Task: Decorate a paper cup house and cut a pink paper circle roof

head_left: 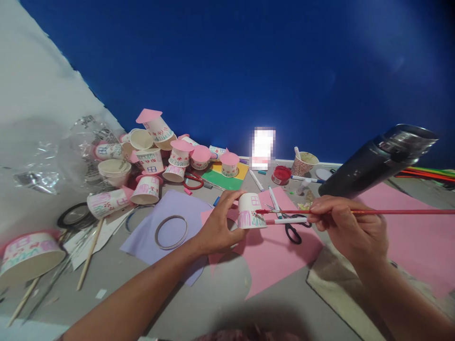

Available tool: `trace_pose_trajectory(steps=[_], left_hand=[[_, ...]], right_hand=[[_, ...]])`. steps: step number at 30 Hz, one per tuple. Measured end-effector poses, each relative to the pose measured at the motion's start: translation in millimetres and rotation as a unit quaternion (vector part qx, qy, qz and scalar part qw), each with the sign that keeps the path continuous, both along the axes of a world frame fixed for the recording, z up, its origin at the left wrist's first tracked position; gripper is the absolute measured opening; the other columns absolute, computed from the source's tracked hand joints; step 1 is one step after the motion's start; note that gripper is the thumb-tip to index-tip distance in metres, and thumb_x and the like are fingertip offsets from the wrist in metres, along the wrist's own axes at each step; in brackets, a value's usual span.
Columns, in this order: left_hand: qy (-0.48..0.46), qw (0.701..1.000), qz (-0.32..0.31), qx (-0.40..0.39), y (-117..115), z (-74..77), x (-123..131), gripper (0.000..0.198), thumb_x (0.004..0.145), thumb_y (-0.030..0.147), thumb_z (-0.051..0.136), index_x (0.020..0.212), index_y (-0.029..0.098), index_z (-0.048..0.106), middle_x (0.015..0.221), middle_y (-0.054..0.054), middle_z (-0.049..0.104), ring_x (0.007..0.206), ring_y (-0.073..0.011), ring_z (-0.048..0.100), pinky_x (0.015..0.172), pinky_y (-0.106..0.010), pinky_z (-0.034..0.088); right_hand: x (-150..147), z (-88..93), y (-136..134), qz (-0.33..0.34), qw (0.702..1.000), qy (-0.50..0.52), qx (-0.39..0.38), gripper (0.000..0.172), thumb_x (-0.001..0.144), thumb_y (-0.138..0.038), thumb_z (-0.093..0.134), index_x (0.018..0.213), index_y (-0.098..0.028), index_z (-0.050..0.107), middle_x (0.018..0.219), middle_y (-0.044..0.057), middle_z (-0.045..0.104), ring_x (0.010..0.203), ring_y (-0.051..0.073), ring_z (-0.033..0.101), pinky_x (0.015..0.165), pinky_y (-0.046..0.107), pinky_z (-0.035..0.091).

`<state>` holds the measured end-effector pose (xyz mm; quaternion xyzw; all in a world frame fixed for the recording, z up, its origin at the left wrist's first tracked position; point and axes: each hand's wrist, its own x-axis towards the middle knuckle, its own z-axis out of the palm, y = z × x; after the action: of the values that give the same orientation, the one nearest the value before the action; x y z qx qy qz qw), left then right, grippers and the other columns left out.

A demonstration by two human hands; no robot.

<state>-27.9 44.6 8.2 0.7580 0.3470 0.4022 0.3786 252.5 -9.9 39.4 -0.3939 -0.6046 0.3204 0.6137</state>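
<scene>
My left hand (224,219) is closed round a white paper cup (251,217), held tilted on its side above a pink sheet (273,255). Drawn on the cup are a pink window, a pink scribbled patch, green strokes and small red dots. Between the fingers of my right hand (346,225) is a thin red paintbrush (341,211), its red-coated tip at the cup's side. A white marker with a pink end (287,220) lies just below the brush, beside black-handled scissors (293,233). Behind them stands an open jar of red paint (281,175).
Several decorated cups with pink paper roofs (147,161) crowd the left. A tape ring (171,232) rests on a purple sheet (142,246). A dark bottle (369,161) leans at right, near a cloth (341,284). A speckled cup (304,164) stands by the blue wall (213,71).
</scene>
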Motion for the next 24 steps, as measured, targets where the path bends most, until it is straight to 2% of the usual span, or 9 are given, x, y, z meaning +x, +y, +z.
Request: trace_pose_trajectory(steps=[8, 15, 24], left_hand=[[0.006, 1.000, -0.003, -0.008, -0.2, -0.3, -0.2, 0.073, 0.071, 0.016, 0.069, 0.141, 0.026, 0.050, 0.137, -0.012, 0.056, 0.130, -0.0321, 0.056, 0.107, -0.050, 0.052], [0.012, 1.000, -0.004, 0.009, 0.0, 0.7, 0.4, 0.073, 0.070, 0.014, 0.067, 0.140, 0.024, 0.050, 0.135, -0.013, 0.056, 0.129, -0.0319, 0.056, 0.107, -0.049, 0.051], [0.032, 0.999, -0.004, 0.021, -1.5, 2.1, -0.6, 0.073, 0.070, 0.014, 0.065, 0.141, 0.023, 0.049, 0.134, -0.013, 0.054, 0.128, -0.0308, 0.055, 0.108, -0.048, 0.049]], right_hand=[[-3.4, 6.3, 0.1, 0.023, 0.996, -0.073, 0.038, 0.026, 0.105, -0.029, 0.060, 0.093, -0.025, 0.083, 0.077, 0.005, 0.074, 0.062, 0.017, 0.061, 0.052, 0.030, 0.049], [-3.1, 3.7, 0.2, 0.005, 0.998, -0.043, 0.034, 0.023, 0.105, -0.026, 0.060, 0.098, -0.025, 0.082, 0.078, 0.005, 0.074, 0.066, 0.018, 0.062, 0.051, 0.030, 0.047], [-7.6, 7.7, 0.4, 0.019, 0.996, -0.076, 0.044, 0.026, 0.105, -0.030, 0.059, 0.095, -0.027, 0.082, 0.077, 0.005, 0.074, 0.064, 0.018, 0.064, 0.052, 0.031, 0.050]])
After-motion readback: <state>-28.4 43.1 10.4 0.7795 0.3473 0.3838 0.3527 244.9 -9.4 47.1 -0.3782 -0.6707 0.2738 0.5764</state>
